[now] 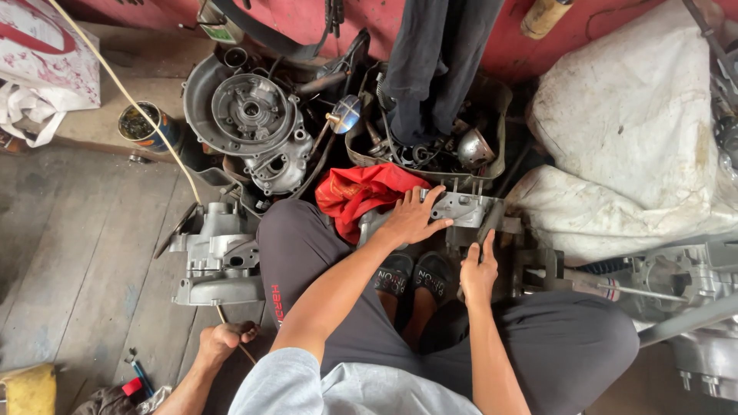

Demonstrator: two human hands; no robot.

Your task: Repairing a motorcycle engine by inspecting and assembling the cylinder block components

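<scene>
My left hand [411, 219] flat, fingers spread on grey casing [461, 207]; right hand [478, 270] gripping its near edge; casing's long axis runs left-right, straight ahead of both.

This is a rough engine-repair workshop. Grey engine casings [219, 257] and a round metal cover [247, 111] lie on the worn plank floor [84, 246], a tray [492, 165] against the red wall [538, 54] overflows with loose oily parts, and a grimy tin can [144, 125] stands nearby.
</scene>
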